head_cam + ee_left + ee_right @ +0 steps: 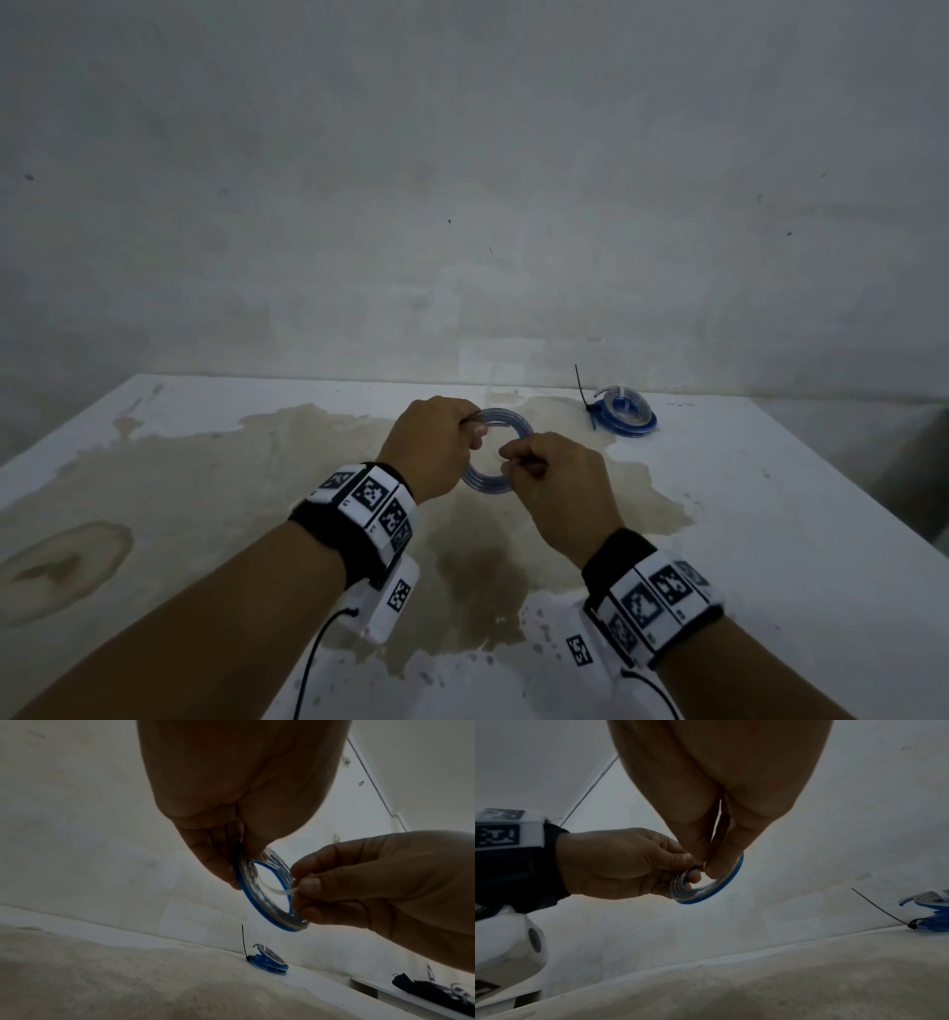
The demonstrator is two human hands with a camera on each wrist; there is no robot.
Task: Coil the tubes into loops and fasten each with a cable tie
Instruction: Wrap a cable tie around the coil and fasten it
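The coiled tube [495, 452], clear with a blue edge, is held above the stained white table [770, 514] at the centre of the head view, between both hands. The left hand [436, 452] grips the upper left part of the coil with its fingers curled round the turns; in the left wrist view a thin dark strip runs between those fingers and the coil, too small to name with certainty. The right hand [554, 488] pinches the right side of the coil, and in the left wrist view its thumb and forefinger [311, 884] nip the free clear end of the tube [275, 890], which crosses the inside of the ring. In the right wrist view the coil [706, 888] sits at mid-frame, with the fingertips of both hands meeting on its upper left edge. A second coil [624, 419], also blue and clear, lies on the table to the upper right of the hands, well apart from them, with a black cable tie [583, 388] cinched on its left side, its tail sticking upward. Both wrists carry bands with black-and-white markers [369, 493].
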